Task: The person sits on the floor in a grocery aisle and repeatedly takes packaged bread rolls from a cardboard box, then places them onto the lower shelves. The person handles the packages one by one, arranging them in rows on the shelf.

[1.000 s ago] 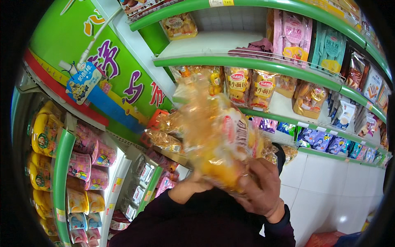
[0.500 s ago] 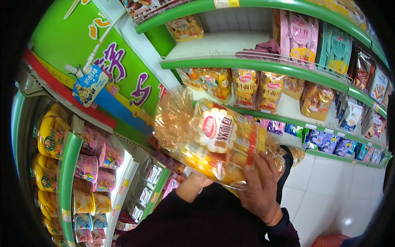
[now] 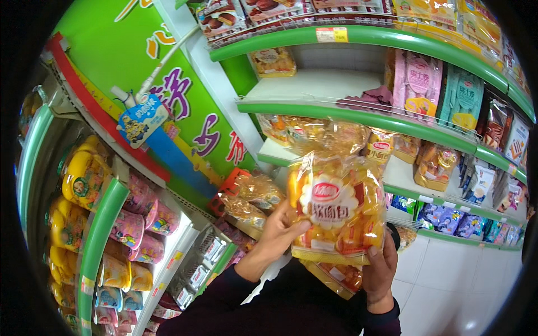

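Note:
A clear and gold bag of soft bread point(image 3: 339, 210) is held upright before me, its front facing me and its twisted top pointing at the shelf. My left hand point(image 3: 277, 235) grips its left edge, thumb on the front and the other fingers partly hidden behind. At the lower right corner, my right hand point(image 3: 382, 271) pinches the bag with its thumb on the front. A second bread bag point(image 3: 339, 278) shows below and behind the first, mostly covered by it. How that one is supported I cannot tell.
A green-edged shelf point(image 3: 358, 112) ahead carries bread bags and cake packs point(image 3: 417, 84), with a dark red cloth point(image 3: 370, 101) on it. More bread bags point(image 3: 252, 196) sit in the corner. Pink cups point(image 3: 157, 218) and yellow packages point(image 3: 84, 179) fill the left shelves. White floor tiles point(image 3: 443, 274) lie right.
The bread bag has turned from lying sideways to upright and moved right. My left hand has come from beneath to its left edge. The second bag below now shows more.

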`<state>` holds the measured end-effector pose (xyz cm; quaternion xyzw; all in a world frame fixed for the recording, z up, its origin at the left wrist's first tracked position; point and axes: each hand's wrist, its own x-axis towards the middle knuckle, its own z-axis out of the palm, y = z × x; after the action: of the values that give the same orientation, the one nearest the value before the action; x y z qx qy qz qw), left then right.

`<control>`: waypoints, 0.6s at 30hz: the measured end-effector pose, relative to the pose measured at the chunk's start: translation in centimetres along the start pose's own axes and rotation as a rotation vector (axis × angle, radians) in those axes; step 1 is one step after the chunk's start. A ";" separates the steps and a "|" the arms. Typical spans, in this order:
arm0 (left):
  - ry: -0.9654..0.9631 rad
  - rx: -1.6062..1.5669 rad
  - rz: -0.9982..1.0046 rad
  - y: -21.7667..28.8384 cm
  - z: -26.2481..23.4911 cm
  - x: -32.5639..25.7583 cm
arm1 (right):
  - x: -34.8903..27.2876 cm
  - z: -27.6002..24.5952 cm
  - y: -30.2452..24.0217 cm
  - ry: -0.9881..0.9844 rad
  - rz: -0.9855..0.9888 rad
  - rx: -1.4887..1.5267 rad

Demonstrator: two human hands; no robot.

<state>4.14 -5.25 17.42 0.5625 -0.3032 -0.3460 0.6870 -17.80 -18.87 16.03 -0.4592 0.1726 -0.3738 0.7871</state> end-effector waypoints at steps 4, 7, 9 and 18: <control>0.085 -0.010 -0.025 2.2 -1.1 2.8 | 0.5 0.6 0.5 0.017 -0.053 -0.006; 0.162 -0.070 -0.031 4.0 -3.2 6.2 | 0.4 0.3 -0.6 0.002 -0.042 -0.025; 0.213 -0.142 -0.050 6.3 -4.2 9.1 | 0.6 -2.2 -0.4 -0.078 0.042 -0.099; 0.311 -0.290 0.018 13.4 -10.7 25.5 | -1.1 -6.9 2.3 -0.008 0.240 -0.240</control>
<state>29.27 -18.32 29.36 0.5019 -0.1456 -0.2889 0.8021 -21.77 -21.46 10.44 -0.5275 0.2664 -0.2520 0.7664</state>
